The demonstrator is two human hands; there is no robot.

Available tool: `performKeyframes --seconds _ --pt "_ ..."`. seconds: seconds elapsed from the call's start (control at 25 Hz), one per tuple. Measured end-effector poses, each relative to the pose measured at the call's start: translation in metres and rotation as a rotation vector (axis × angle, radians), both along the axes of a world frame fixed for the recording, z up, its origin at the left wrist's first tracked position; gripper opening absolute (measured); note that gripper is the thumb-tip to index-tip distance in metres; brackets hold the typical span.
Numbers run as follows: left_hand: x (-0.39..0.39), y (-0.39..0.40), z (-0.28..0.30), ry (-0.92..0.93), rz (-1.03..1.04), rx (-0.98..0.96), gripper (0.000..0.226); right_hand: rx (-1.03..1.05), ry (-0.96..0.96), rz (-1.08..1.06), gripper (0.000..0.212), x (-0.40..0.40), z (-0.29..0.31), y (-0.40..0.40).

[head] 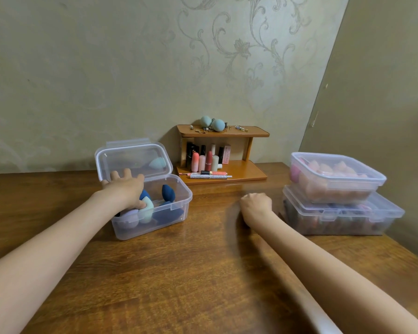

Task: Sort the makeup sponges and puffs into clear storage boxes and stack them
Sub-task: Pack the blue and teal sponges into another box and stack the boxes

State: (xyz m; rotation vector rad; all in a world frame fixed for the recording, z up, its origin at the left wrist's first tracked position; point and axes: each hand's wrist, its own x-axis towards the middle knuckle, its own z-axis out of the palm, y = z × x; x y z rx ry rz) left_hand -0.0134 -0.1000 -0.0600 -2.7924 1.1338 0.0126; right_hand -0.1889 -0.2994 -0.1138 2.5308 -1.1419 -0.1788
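A clear storage box [176, 208] stands open at the left with its lid [133, 160] tilted up behind it. Dark blue sponges [168, 192], a mint sponge [147, 213] and a lilac one [128, 219] lie inside. My left hand [126, 188] reaches over the box's rear left corner, thumb on the mint sponge, fingers spread toward the lid. My right hand [256, 204] rests on the table as a closed fist, holding nothing visible. At the right, a closed box of pink sponges [333, 177] sits stacked on a closed box of dark items [340, 218].
A small wooden shelf [223, 174] stands against the wall with lipsticks [204, 160] on its lower tier and two teal sponges [212, 122] plus small jewellery on top. The brown wooden table [191, 273] runs to a wall on the right.
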Motion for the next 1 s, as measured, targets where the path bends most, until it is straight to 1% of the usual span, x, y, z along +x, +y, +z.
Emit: performKeyframes --seconds 0.08,0.16,0.2,0.28,0.36,0.44,0.48,0.52,0.6,0.64,0.68,0.76,0.8,0.84,0.88,0.92,0.96,1.0 --pt "-0.003 0.0 0.001 -0.007 0.001 0.002 0.046 -0.007 -0.071 0.115 0.03 -0.006 0.008 0.018" --pt "-0.005 0.0 0.001 -0.018 0.001 0.009 0.046 -0.103 -0.233 0.208 0.031 -0.019 0.031 0.03" --pt "-0.006 -0.001 0.0 -0.024 0.006 0.015 0.046 -0.169 -0.342 0.209 0.032 -0.027 0.047 0.032" --pt "-0.008 -0.002 0.001 -0.023 0.027 0.03 0.048 -0.245 -0.549 0.096 0.034 -0.051 0.075 0.024" --pt "-0.01 -0.004 0.001 -0.023 0.06 0.045 0.05 -0.222 -0.689 -0.097 0.034 -0.078 0.092 0.013" --pt "-0.015 -0.007 0.0 -0.032 0.081 0.056 0.053 -0.131 -0.745 -0.268 0.042 -0.105 0.093 0.008" --pt "-0.017 -0.008 0.0 -0.035 0.09 0.06 0.054 -0.103 -0.757 -0.316 0.049 -0.115 0.091 0.008" --pt "-0.019 -0.009 0.001 -0.036 0.097 0.063 0.055 -0.102 -0.729 -0.336 0.055 -0.122 0.09 0.009" --pt "-0.024 -0.01 0.001 -0.029 0.104 0.074 0.056 -0.086 -0.591 -0.32 0.06 -0.126 0.086 0.005" --pt "-0.028 -0.01 0.002 -0.023 0.105 0.08 0.056 -0.069 -0.553 -0.281 0.058 -0.126 0.083 0.0" --pt "-0.03 -0.011 0.002 -0.02 0.104 0.083 0.057 -0.059 -0.555 -0.226 0.052 -0.125 0.08 -0.006" --pt "-0.033 -0.013 0.002 -0.02 0.099 0.085 0.056 -0.087 -0.653 -0.122 0.043 -0.124 0.076 -0.012" --pt "-0.034 -0.014 0.002 -0.023 0.1 0.086 0.057 -0.111 -0.739 -0.109 0.046 -0.126 0.073 -0.013" --pt "-0.034 -0.014 0.002 -0.023 0.102 0.088 0.057 -0.124 -0.842 -0.15 0.052 -0.129 0.067 -0.01" --pt "-0.034 -0.014 0.002 -0.02 0.108 0.09 0.058 -0.094 -0.941 -0.248 0.062 -0.132 0.059 -0.006" --pt "-0.034 -0.014 0.002 -0.017 0.116 0.092 0.058 -0.009 -1.012 -0.374 0.074 -0.134 0.051 -0.003" --pt "-0.034 -0.015 0.002 -0.018 0.122 0.095 0.058 0.11 -1.035 -0.487 0.082 -0.134 0.04 0.001" --pt "-0.034 -0.016 0.002 -0.021 0.126 0.097 0.058 0.205 -1.021 -0.553 0.086 -0.133 0.03 0.003"
